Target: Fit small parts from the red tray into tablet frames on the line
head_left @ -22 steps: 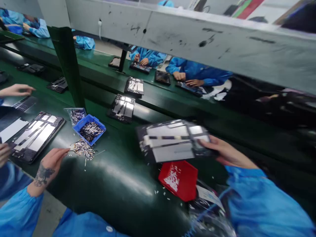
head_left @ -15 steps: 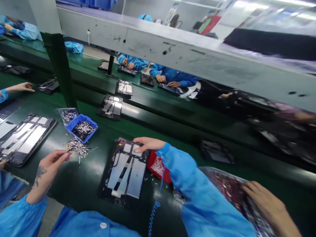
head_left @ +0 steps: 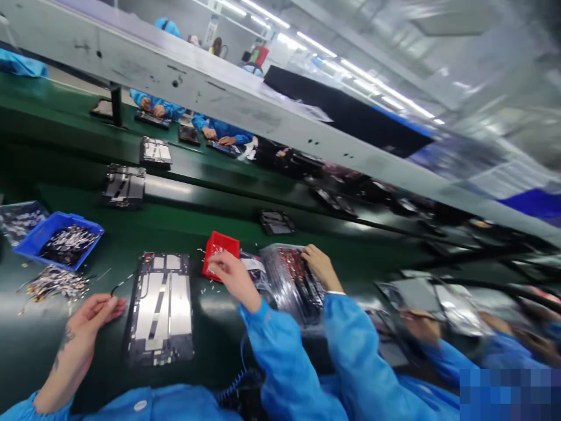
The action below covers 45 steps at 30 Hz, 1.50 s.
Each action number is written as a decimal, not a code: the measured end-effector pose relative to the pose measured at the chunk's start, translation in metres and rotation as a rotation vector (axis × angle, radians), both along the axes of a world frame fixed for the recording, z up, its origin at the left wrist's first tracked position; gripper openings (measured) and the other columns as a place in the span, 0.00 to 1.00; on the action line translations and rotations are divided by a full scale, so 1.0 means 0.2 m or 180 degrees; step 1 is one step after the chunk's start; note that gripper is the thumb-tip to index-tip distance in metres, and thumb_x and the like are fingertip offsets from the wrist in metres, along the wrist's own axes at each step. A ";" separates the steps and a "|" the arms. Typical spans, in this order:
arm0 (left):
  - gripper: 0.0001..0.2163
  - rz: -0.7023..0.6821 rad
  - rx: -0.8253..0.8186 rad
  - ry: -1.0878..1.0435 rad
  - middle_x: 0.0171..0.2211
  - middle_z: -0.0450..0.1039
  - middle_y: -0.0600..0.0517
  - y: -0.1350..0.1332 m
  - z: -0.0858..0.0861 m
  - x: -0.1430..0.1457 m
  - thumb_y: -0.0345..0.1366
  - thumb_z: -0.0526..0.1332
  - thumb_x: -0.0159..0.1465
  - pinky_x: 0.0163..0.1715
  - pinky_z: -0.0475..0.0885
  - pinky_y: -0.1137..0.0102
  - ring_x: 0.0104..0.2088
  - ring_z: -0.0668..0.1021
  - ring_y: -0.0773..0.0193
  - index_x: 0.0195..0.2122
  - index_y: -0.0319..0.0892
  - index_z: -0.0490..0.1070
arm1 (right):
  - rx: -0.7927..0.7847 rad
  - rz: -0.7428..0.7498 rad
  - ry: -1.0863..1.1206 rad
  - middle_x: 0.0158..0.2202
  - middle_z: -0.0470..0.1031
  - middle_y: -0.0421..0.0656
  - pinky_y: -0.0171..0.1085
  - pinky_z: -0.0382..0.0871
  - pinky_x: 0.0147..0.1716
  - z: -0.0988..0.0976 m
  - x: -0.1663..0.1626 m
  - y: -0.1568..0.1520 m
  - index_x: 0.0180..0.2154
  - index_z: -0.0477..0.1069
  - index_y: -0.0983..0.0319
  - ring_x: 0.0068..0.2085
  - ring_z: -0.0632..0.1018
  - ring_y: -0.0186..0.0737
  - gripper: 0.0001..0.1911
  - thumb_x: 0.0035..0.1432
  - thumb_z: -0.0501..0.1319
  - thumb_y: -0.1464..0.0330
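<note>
Between thumb and fingertips, my left hand (head_left: 94,316) pinches a short thin black cable (head_left: 117,286) with a pale end, just left of an opened tablet (head_left: 164,304). The tablet lies flat, its silvery batteries and dark ribbon strips facing up. Over the front of a small red bin (head_left: 225,240), my right hand (head_left: 234,278) has its fingers drawn together at the small white pieces. Whatever sits between those fingertips is too small to make out. A loose pile of short cables (head_left: 56,285) rests behind my left hand, in front of a blue bin (head_left: 30,241) full of similar cables.
A co-worker's hand (head_left: 322,266) touches a clear plastic bag (head_left: 280,286) of red and dark parts, close to my right forearm. A coiled blue cord (head_left: 236,383) hangs near my body. Other tablets (head_left: 125,186) lie along the green line beyond; a shelf beam (head_left: 210,88) crosses above.
My right hand has left the tablet's top edge and moved right to the red bin. The tablet sits straighter. My left hand still holds the cable; the view has swung right.
</note>
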<state>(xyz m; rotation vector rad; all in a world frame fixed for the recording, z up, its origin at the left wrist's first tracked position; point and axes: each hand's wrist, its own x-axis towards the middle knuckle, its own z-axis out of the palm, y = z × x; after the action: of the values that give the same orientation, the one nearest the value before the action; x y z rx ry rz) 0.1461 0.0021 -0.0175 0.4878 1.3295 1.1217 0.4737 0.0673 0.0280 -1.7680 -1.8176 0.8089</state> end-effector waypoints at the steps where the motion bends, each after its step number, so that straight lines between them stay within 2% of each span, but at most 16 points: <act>1: 0.19 0.0080 -0.0028 0.0049 0.32 0.82 0.55 0.01 -0.04 0.00 0.46 0.74 0.40 0.44 0.73 0.71 0.41 0.80 0.60 0.29 0.43 0.73 | 0.0082 -0.0317 0.0016 0.37 0.76 0.46 0.43 0.72 0.39 -0.01 0.11 -0.15 0.40 0.74 0.58 0.38 0.76 0.42 0.12 0.61 0.54 0.62; 3: 0.19 0.0252 -0.0150 0.0162 0.36 0.81 0.60 0.02 -0.10 0.02 0.46 0.75 0.37 0.50 0.70 0.73 0.52 0.75 0.58 0.28 0.46 0.73 | 0.0250 -0.1099 0.0093 0.26 0.75 0.44 0.43 0.73 0.26 -0.07 0.31 -0.41 0.35 0.73 0.54 0.26 0.75 0.43 0.12 0.60 0.54 0.59; 4: 0.19 0.0289 -0.0257 0.0177 0.38 0.81 0.61 0.02 -0.12 0.03 0.47 0.75 0.35 0.51 0.68 0.74 0.55 0.72 0.58 0.27 0.47 0.73 | 0.0282 -0.1332 0.0063 0.23 0.74 0.44 0.44 0.72 0.22 -0.13 0.39 -0.51 0.32 0.73 0.54 0.23 0.74 0.44 0.11 0.58 0.54 0.58; 7: 0.20 0.0231 -0.0575 0.0035 0.39 0.81 0.63 0.02 -0.15 0.11 0.46 0.75 0.31 0.51 0.68 0.76 0.58 0.69 0.58 0.25 0.48 0.73 | 0.0413 -0.1848 -0.0092 0.28 0.75 0.47 0.45 0.73 0.21 -0.32 0.50 -0.67 0.31 0.73 0.54 0.26 0.76 0.47 0.13 0.57 0.53 0.56; 11: 0.19 0.0252 -0.0683 -0.0020 0.40 0.80 0.64 0.01 -0.14 0.21 0.44 0.75 0.29 0.48 0.69 0.78 0.58 0.70 0.59 0.22 0.47 0.73 | 0.0479 -0.2161 -0.0377 0.37 0.73 0.48 0.41 0.74 0.27 -0.52 0.47 -0.60 0.37 0.73 0.59 0.32 0.76 0.45 0.19 0.58 0.50 0.55; 14: 0.19 0.0328 -0.0725 -0.0067 0.36 0.81 0.64 0.01 -0.13 0.22 0.42 0.75 0.28 0.54 0.64 0.77 0.59 0.68 0.59 0.21 0.47 0.72 | 0.0512 -0.2277 -0.0627 0.37 0.72 0.48 0.41 0.71 0.35 -0.57 0.46 -0.51 0.34 0.73 0.62 0.36 0.75 0.44 0.19 0.57 0.51 0.55; 17: 0.20 0.0492 -0.0743 -0.0046 0.34 0.81 0.62 0.02 -0.08 0.21 0.42 0.75 0.26 0.61 0.59 0.70 0.60 0.67 0.54 0.23 0.47 0.73 | 0.0487 -0.2307 -0.0770 0.34 0.72 0.47 0.41 0.68 0.37 -0.58 0.48 -0.47 0.30 0.71 0.61 0.35 0.74 0.44 0.17 0.56 0.51 0.58; 20: 0.21 0.0588 -0.0561 0.0123 0.36 0.80 0.61 0.02 -0.01 0.20 0.44 0.76 0.27 0.64 0.56 0.64 0.61 0.66 0.50 0.24 0.48 0.74 | 0.0424 -0.2263 -0.0788 0.33 0.71 0.46 0.40 0.67 0.37 -0.58 0.50 -0.48 0.31 0.70 0.60 0.35 0.73 0.44 0.15 0.58 0.49 0.60; 25: 0.19 0.0585 -0.0268 0.0272 0.34 0.79 0.62 0.03 0.09 0.16 0.45 0.75 0.33 0.65 0.55 0.65 0.61 0.66 0.52 0.26 0.49 0.73 | 0.0325 -0.2241 -0.0664 0.34 0.70 0.48 0.42 0.67 0.38 -0.56 0.51 -0.52 0.33 0.68 0.60 0.36 0.73 0.46 0.12 0.57 0.50 0.61; 30: 0.18 0.0509 -0.0282 0.0297 0.33 0.78 0.62 0.04 0.10 0.15 0.44 0.75 0.34 0.61 0.59 0.69 0.54 0.72 0.58 0.26 0.49 0.72 | 0.0314 -0.2317 -0.0322 0.33 0.68 0.46 0.42 0.69 0.38 -0.51 0.48 -0.50 0.28 0.66 0.59 0.35 0.71 0.45 0.10 0.54 0.55 0.59; 33: 0.18 0.0492 -0.0251 0.0330 0.32 0.77 0.63 0.03 0.08 0.13 0.45 0.75 0.36 0.51 0.68 0.75 0.43 0.76 0.64 0.26 0.49 0.73 | 0.0317 -0.2399 0.0070 0.33 0.68 0.46 0.42 0.72 0.33 -0.45 0.46 -0.51 0.30 0.65 0.59 0.34 0.72 0.44 0.15 0.55 0.54 0.54; 36: 0.18 0.0438 -0.0194 0.0377 0.26 0.75 0.63 0.01 0.06 0.13 0.46 0.75 0.36 0.38 0.71 0.79 0.33 0.74 0.68 0.27 0.49 0.74 | 0.0242 -0.2325 0.0584 0.36 0.69 0.46 0.41 0.75 0.30 -0.34 0.39 -0.55 0.36 0.66 0.60 0.35 0.73 0.43 0.19 0.56 0.53 0.51; 39: 0.18 0.0181 -0.0066 0.0208 0.24 0.74 0.61 0.01 0.07 0.18 0.46 0.75 0.39 0.33 0.70 0.79 0.29 0.73 0.69 0.29 0.47 0.74 | -0.0023 -0.2035 0.1484 0.34 0.69 0.43 0.37 0.75 0.31 -0.21 0.24 -0.57 0.35 0.67 0.59 0.34 0.74 0.41 0.17 0.54 0.59 0.52; 43: 0.15 -0.0292 0.0021 0.0009 0.22 0.74 0.57 0.01 0.14 0.30 0.45 0.73 0.43 0.29 0.70 0.75 0.25 0.73 0.67 0.27 0.42 0.74 | -0.0610 -0.1551 0.3287 0.29 0.69 0.40 0.34 0.73 0.26 -0.08 -0.02 -0.51 0.27 0.68 0.58 0.30 0.72 0.37 0.14 0.44 0.70 0.59; 45: 0.14 -0.0492 0.0024 -0.0062 0.21 0.74 0.55 0.02 0.20 0.36 0.44 0.72 0.46 0.29 0.71 0.73 0.24 0.74 0.66 0.26 0.41 0.74 | -0.0799 -0.1404 0.3556 0.27 0.70 0.40 0.35 0.73 0.26 -0.05 -0.14 -0.47 0.26 0.68 0.58 0.28 0.73 0.37 0.15 0.41 0.72 0.61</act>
<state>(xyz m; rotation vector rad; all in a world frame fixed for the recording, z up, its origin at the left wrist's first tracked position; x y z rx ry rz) 0.2174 0.0052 0.0216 0.5741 1.2491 1.0017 0.4467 -0.0274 0.0181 -1.2862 -0.5964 1.4544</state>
